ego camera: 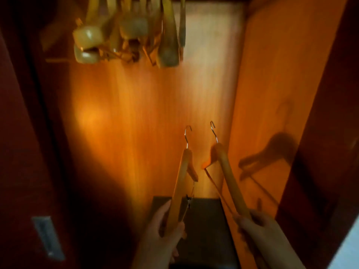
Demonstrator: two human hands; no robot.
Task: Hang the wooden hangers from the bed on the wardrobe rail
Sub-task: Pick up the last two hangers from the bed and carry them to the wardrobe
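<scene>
A blurred cluster of hung hangers (pixel 126 32) is seen at upper left; the rail itself is cut off by the top edge. Well below it, the left grip (pixel 165 235) is clenched round the lower arm of one wooden hanger (pixel 181 183), whose steel hook (pixel 187 134) is pointed upward. Just beside it, a second wooden hanger (pixel 229 177) is grasped at its arm end by the right grip (pixel 258 228), hook likewise raised. Neither is yet hung.

The step is probably best done one hanger at a time: each hook should be lifted above the rail, turned with its opening toward it, and lowered into the free space right of the cluster, with the two hangers kept apart so the lower bars are not tangled.

A dark wardrobe door (pixel 29 152) with a recessed metal pull (pixel 47 237) is seen at left, a warmly lit orange back panel (pixel 145 113) in the middle, a dark box (pixel 206 226) at the bottom, and a hanger's shadow (pixel 272 152) on the right side wall.
</scene>
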